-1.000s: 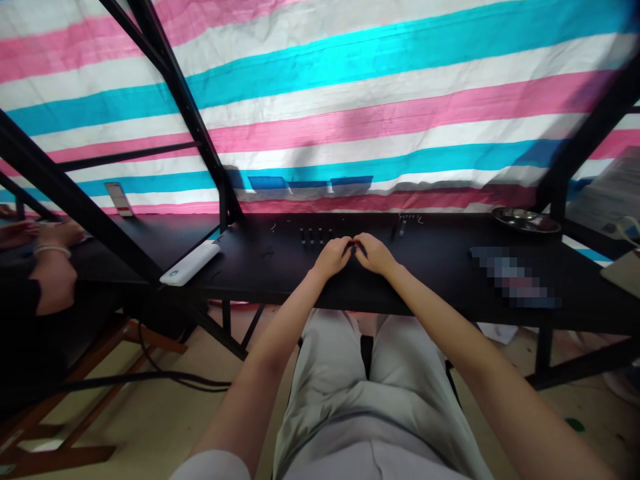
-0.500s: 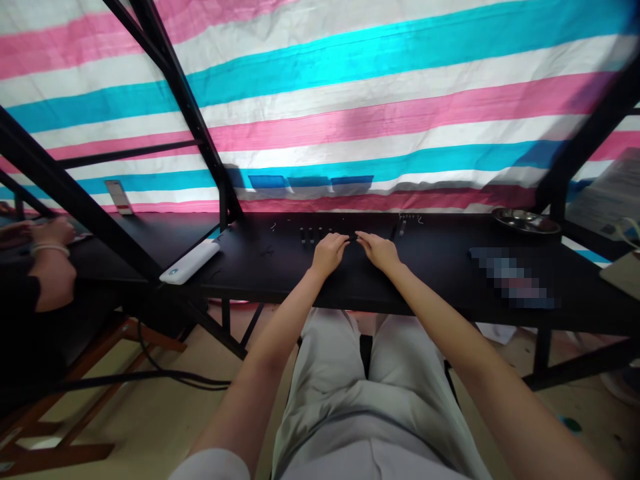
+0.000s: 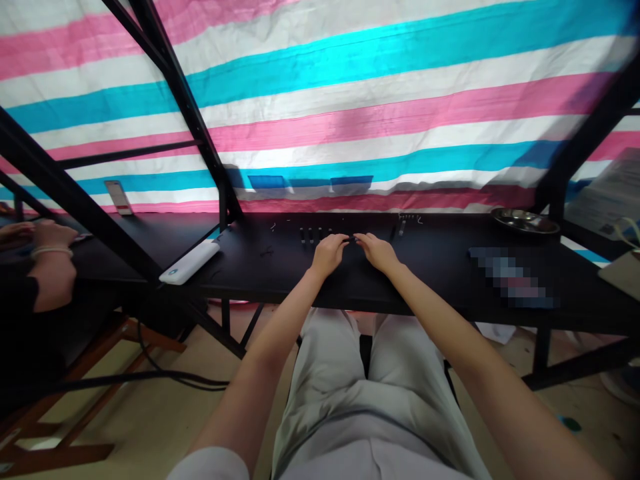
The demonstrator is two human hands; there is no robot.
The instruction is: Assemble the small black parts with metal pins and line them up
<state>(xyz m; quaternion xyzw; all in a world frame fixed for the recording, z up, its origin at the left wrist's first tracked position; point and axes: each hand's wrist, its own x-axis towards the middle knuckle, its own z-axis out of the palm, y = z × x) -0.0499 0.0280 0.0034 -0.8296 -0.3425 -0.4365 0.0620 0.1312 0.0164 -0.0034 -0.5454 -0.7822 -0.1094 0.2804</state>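
Note:
My left hand (image 3: 327, 253) and my right hand (image 3: 376, 251) rest side by side on the black table (image 3: 430, 273), fingertips almost meeting. Between the fingertips sits a small dark part (image 3: 353, 238), pinched from both sides; it is too small to name. Just left of my left hand stands a short row of small black upright pieces (image 3: 311, 235). A few tiny metal bits (image 3: 409, 218) lie farther back to the right.
A white power bank (image 3: 190, 263) lies at the table's left end. A metal dish (image 3: 525, 220) sits at the back right. Black frame bars (image 3: 185, 100) rise on both sides before a striped tarp. Another person's hand (image 3: 47, 237) works at the left.
My hands have moved a little farther from me toward the row of black pieces, then drawn closer together again. The other person's hand at the left has shifted slightly.

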